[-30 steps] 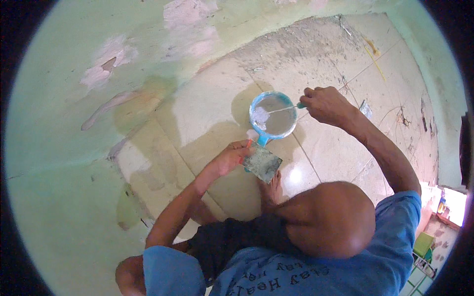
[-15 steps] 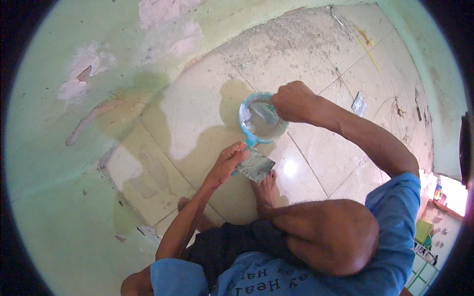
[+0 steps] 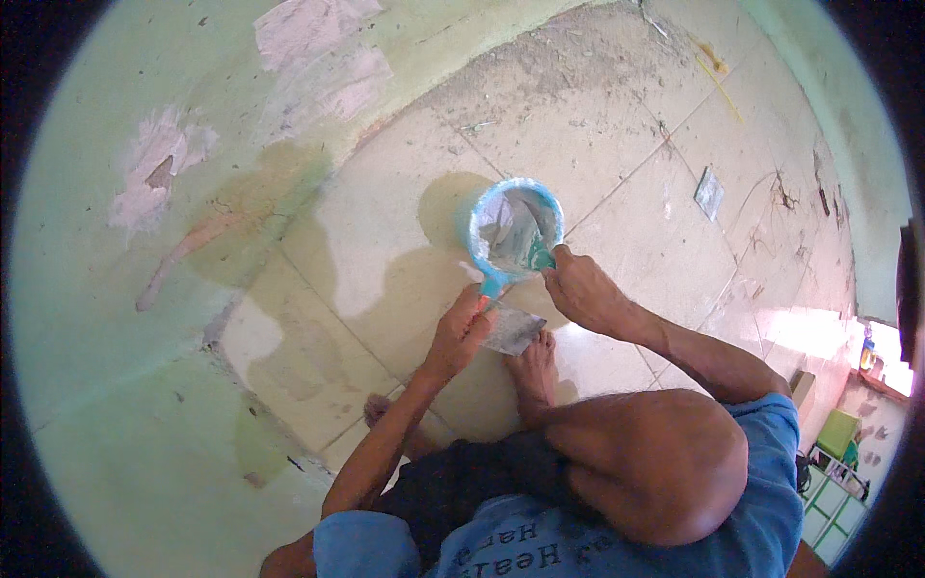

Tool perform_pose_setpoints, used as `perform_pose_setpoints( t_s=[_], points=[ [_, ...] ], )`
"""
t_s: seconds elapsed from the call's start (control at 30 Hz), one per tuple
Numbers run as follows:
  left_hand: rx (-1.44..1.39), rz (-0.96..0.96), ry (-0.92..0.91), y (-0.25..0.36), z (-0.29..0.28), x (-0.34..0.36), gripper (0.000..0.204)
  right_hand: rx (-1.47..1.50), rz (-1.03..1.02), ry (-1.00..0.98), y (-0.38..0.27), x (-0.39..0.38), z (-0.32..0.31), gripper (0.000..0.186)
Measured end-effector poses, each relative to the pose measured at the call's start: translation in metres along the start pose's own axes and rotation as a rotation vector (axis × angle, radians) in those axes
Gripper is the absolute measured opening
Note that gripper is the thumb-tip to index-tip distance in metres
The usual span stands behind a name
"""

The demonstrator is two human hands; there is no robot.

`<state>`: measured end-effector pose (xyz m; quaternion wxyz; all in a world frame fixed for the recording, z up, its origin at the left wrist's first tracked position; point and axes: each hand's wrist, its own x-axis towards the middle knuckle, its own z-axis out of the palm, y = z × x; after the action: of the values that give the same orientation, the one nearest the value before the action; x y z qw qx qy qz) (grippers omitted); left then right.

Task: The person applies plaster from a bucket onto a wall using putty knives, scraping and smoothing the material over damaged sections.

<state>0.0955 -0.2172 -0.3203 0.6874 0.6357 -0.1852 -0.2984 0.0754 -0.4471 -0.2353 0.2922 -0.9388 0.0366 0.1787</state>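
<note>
A light-blue dipper (image 3: 518,183) with a round bowl is held above the tiled floor, greyish-white paste smeared inside it. My left hand (image 3: 459,335) is closed round its short handle (image 3: 492,287). The same hand also grips a flat scraper (image 3: 515,329), whose grey rectangular blade sticks out to the right and has something orange beside my fingers. Closed on a green putty knife (image 3: 541,254), my right hand (image 3: 590,297) is at the dipper's right rim. The knife's blade dips into the paste; part of its handle is hidden by my fingers.
A green wall (image 3: 87,318) with pinkish-white patches stands on the left. Dust and debris (image 3: 540,72) lie along the far wall foot. A small grey flat piece (image 3: 709,193) is on the floor at right. My bare foot (image 3: 536,371) rests below the scraper.
My right hand has come down and toward me, from the dipper's upper right rim to its lower right. The green putty knife now shows. My left hand has hardly moved.
</note>
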Motion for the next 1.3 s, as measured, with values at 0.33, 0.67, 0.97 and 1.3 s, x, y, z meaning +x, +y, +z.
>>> perform_pose_setpoints(
  t_s=[0.33, 0.67, 0.97, 1.3],
  points=[
    [0.084, -0.058, -0.035, 0.006, 0.003, -0.002, 0.018, 1.105, 0.522, -0.022, -0.03, 0.005, 0.026, 0.026],
    [-0.265, -0.292, 0.036, 0.032, -0.025, 0.007, 0.027, 0.992, 0.321, 0.032, -0.019, -0.022, -0.021, 0.026],
    [0.075, 0.088, 0.297, 0.028, -0.033, 0.007, 0.03, 0.911, 0.172, 0.131, 0.014, -0.027, -0.025, 0.029],
    [-0.421, -0.143, 0.591, 0.055, -0.047, 0.023, 0.018, 0.897, 0.125, 0.09, 0.004, -0.026, -0.058, 0.029]
  ],
)
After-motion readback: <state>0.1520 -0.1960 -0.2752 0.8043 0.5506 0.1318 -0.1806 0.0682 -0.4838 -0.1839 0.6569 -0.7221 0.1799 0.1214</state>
